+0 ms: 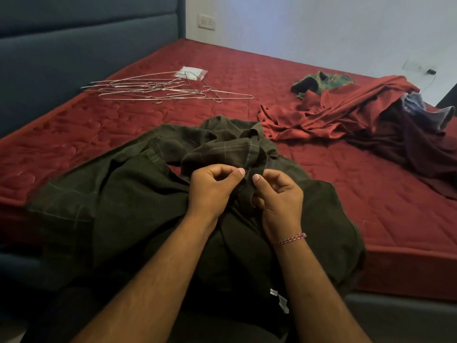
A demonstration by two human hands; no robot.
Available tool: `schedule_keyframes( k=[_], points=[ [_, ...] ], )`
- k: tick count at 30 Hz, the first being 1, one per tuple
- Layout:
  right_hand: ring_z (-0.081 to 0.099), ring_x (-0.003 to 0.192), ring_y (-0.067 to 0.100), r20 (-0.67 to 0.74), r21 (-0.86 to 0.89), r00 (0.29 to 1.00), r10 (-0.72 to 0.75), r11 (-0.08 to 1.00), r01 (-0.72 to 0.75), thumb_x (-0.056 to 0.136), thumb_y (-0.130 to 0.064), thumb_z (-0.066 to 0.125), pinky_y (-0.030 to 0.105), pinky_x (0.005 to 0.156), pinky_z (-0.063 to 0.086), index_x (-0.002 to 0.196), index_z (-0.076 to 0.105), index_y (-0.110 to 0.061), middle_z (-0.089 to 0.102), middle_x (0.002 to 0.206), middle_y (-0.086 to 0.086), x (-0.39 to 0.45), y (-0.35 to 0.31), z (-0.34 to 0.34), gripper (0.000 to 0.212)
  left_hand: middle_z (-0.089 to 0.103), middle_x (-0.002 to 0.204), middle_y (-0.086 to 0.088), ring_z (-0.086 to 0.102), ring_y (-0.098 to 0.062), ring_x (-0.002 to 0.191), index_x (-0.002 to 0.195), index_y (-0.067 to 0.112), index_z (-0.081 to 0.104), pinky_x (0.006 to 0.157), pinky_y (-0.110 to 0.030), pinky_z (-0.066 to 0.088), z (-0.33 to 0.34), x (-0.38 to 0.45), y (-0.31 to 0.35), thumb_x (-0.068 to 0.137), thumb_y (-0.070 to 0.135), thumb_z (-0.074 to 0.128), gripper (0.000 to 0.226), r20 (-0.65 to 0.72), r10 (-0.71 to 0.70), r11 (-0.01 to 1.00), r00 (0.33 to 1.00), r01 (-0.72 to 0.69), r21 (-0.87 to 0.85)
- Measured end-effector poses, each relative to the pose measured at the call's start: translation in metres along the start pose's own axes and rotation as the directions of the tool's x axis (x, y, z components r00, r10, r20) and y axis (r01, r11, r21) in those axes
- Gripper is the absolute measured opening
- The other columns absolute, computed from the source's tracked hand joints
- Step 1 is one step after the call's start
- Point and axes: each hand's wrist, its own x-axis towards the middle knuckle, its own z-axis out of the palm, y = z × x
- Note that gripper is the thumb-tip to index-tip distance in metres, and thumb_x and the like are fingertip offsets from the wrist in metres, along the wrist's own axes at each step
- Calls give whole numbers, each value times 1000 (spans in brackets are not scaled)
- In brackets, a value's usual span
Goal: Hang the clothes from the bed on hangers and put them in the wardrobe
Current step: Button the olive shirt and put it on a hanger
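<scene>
Head view. Dark olive checked shirt (pixel 118 194), rumpled woven cloth, spread at 6 o'clock over the near edge of the red quilted mattress (pixel 346 184). Left hand (pixel 212 189) and right hand (pixel 279 194) each pinch its front placket near the collar, thumbs almost meeting. Thin wire hangers (pixel 158 90) lie at 11 o'clock; heaped clothes (pixel 358 115) lie at 2 o'clock.

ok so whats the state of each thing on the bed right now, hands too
dark green shirt: spread crumpled on the bed, not on a hanger
left hand: pinching the shirt near the collar
right hand: pinching the shirt near the collar
hangers: loose pile, all bare
red garment: crumpled in a heap with other clothes
patterned green garment: crumpled, behind the heap
</scene>
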Motion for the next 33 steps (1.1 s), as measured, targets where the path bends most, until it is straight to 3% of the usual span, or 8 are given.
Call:
schedule_keyframes(
  k=[11, 15, 19, 27, 33],
  points=[
    [63, 63, 15, 2, -143, 994, -111, 984, 110, 87, -1, 78, 29, 56, 54, 89, 72, -9, 69, 75, -1, -4, 8, 2, 11, 78, 82, -2, 77, -21, 84, 83, 18, 80, 83, -51, 63, -1, -5, -7, 87, 14, 82, 6, -3, 70, 997, 998, -70, 21],
    [63, 63, 19, -36, -170, 990, -139, 977, 131, 87, -3, 79, 31, 56, 53, 86, 72, -17, 70, 77, 3, -3, 11, 0, 16, 75, 84, 6, 73, -8, 81, 79, 24, 78, 77, -35, 62, 1, -5, -11, 85, 20, 83, 9, -208, 145, 982, 967, -115, 151],
    [66, 69, 18, 33, -281, 979, -199, 939, 200, 86, -5, 80, 33, 63, 56, 84, 72, -24, 72, 80, 0, -2, 15, 2, 20, 70, 86, 8, 68, -7, 74, 76, 21, 78, 66, -15, 52, 5, -9, -9, 82, 14, 84, 11, -127, 247, 946, 961, -211, 246],
    [67, 69, 16, 70, -266, 984, -167, 947, 180, 89, -4, 77, 31, 62, 53, 89, 75, -21, 74, 82, -1, -3, 15, 1, 18, 73, 88, 4, 71, -11, 79, 78, 24, 78, 74, -31, 61, -3, -8, -9, 84, 18, 83, 9, -57, 186, 960, 981, -169, 223],
    [69, 67, 8, 80, -179, 994, -69, 980, 82, 94, 15, 50, 24, 59, 57, 91, 76, -10, 75, 78, -3, -7, 5, 1, 37, 75, 87, 6, 72, -7, 81, 82, 22, 79, 77, -34, 63, -3, -6, -9, 89, 21, 79, 7, -51, 110, 969, 993, -96, 227]
  ],
)
